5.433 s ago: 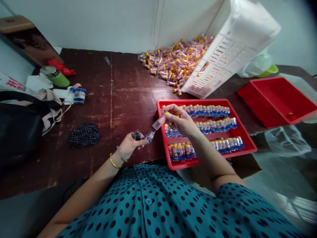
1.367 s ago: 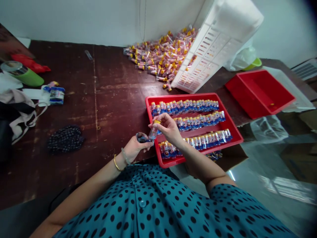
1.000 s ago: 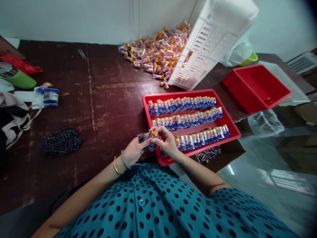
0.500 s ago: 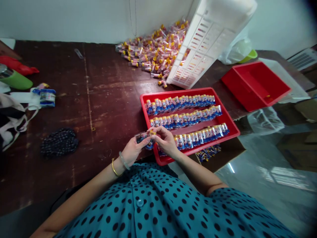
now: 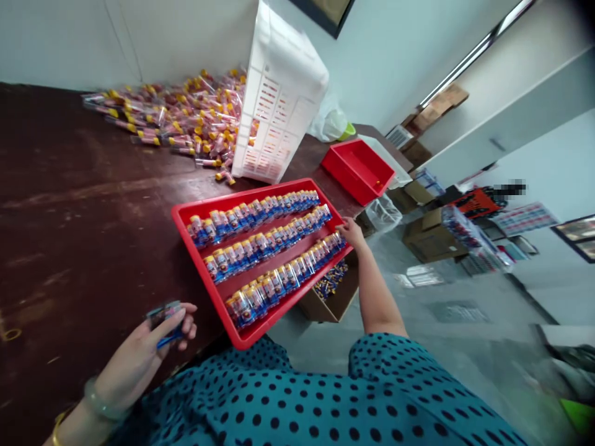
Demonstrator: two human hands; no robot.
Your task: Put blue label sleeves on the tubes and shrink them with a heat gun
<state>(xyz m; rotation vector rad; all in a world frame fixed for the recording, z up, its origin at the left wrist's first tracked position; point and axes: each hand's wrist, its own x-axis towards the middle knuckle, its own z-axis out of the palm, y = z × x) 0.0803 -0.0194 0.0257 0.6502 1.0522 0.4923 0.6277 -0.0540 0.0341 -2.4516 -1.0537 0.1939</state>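
Observation:
A shallow red tray holds three long rows of small tubes with yellow tops and blue lower parts, all standing close together. My right hand is at the tray's right end, by the end of the nearest row. Its fingers are bent together there, and what lies between them is hidden. My left hand is off the tray's near left corner, above the brown table. Thumb and fingers there are closed on some clear and blue plastic wrappers, slightly blurred.
Behind the tray a white slatted basket leans beside a heap of clear tubes with yellow caps. An empty-looking red bin stands farther right. Below the tray's front edge is a cardboard box with many small blue and yellow pieces.
My hands were together at the tray's near left corner; now they are apart. The right has reached to the tray's right end, the left has drawn left. My view has turned right.

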